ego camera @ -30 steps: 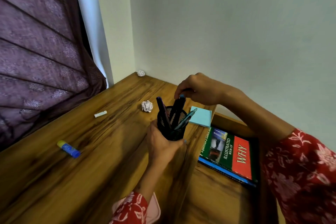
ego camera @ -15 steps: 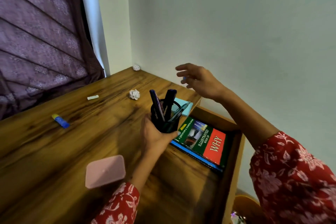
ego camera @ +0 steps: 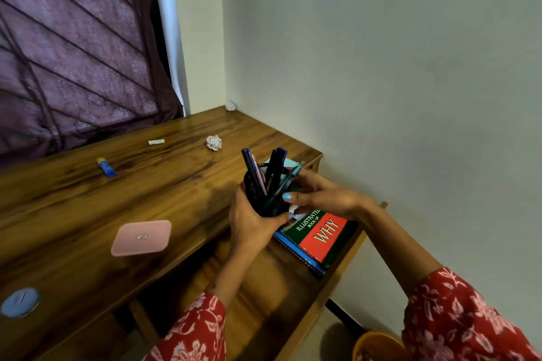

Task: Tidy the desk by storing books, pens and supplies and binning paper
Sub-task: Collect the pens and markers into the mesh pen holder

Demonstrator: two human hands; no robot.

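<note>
We hold the black mesh pen holder [ego camera: 265, 199] with both hands at the near edge of the desk [ego camera: 88, 208], several pens [ego camera: 254, 174] standing in it. Our left hand [ego camera: 249, 223] is wrapped around its near side, as before. Our right hand [ego camera: 321, 196], which half a second ago hovered open above and behind it, has now come down and its fingers close on the far side. Just under the right hand lies the book [ego camera: 318, 234] on the lower shelf. Well to the left of the left hand we see a crumpled paper [ego camera: 214, 143], a glue stick [ego camera: 106, 167] and a pink lid [ego camera: 141, 237].
</note>
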